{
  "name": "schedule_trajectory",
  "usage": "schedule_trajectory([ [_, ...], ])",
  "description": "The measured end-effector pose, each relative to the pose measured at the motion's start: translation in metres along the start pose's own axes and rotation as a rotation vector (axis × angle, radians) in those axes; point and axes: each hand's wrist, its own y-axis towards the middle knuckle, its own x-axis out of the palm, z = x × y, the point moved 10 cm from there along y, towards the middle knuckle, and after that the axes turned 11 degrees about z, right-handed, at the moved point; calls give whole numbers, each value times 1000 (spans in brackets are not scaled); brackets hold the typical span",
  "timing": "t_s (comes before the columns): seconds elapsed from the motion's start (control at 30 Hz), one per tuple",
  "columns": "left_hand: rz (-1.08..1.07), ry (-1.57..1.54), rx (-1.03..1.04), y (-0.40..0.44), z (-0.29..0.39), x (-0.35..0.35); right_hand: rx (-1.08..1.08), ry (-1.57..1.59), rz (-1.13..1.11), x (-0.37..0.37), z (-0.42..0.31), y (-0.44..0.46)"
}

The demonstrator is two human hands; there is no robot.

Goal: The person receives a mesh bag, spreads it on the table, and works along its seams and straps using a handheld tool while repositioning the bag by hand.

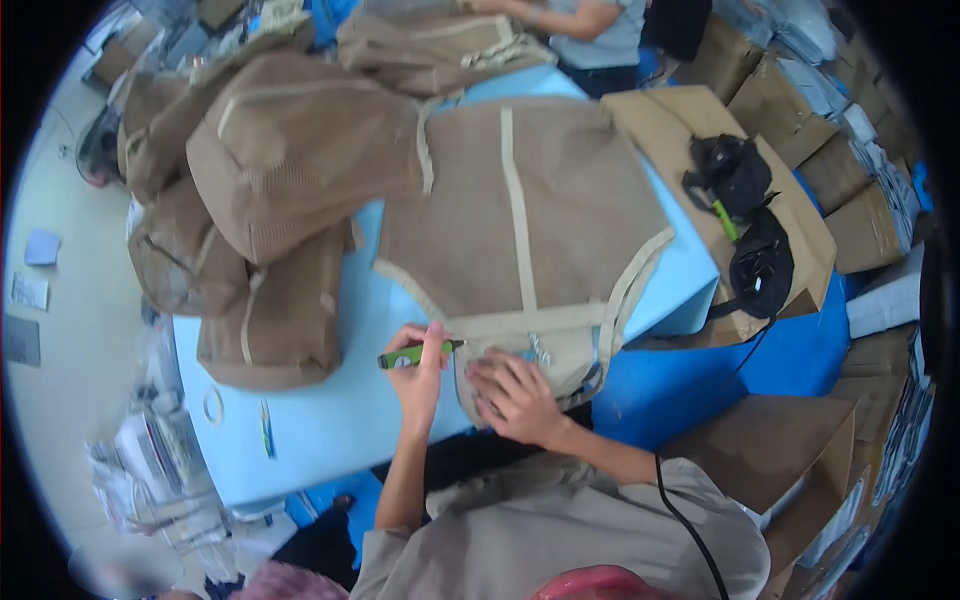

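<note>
At lower centre, the green marker (pixel 402 357) is gripped by the left hand (pixel 424 376), long axis near-horizontal, tip directed rightward at the adjacent beige panel (pixel 572 350). The panel is covered by the right hand (pixel 520 398), fingers extended.

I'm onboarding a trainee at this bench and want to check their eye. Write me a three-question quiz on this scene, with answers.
1. Which hand holds the green pen-like tool?
2. True or false: the black items at the right lie on the light-blue table.
3. Fill in: the other hand touches cream ____.

Key:
1. The left hand.
2. False; the black items lie on cardboard.
3. Fabric.
</note>
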Motion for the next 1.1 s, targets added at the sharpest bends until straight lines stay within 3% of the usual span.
schedule_trajectory([
  [0.03,-19,-17,35,11,15,12,-5,7,7,0,0,1],
  [0.1,-151,-301,-143,19,28,39,-26,7,25,-2,-6,-6],
  [0.13,-164,-316,-113,26,45,51,-20,10,20,0,-5,-8],
  [0.23,-331,-607,-282,46,73,102,-43,10,43,-2,-3,-3],
  [0.47,-407,-633,-262,90,106,147,-35,26,37,-5,-6,0],
  [1.1,-298,-478,-148,119,112,106,-16,-61,5,5,-8,7],
])
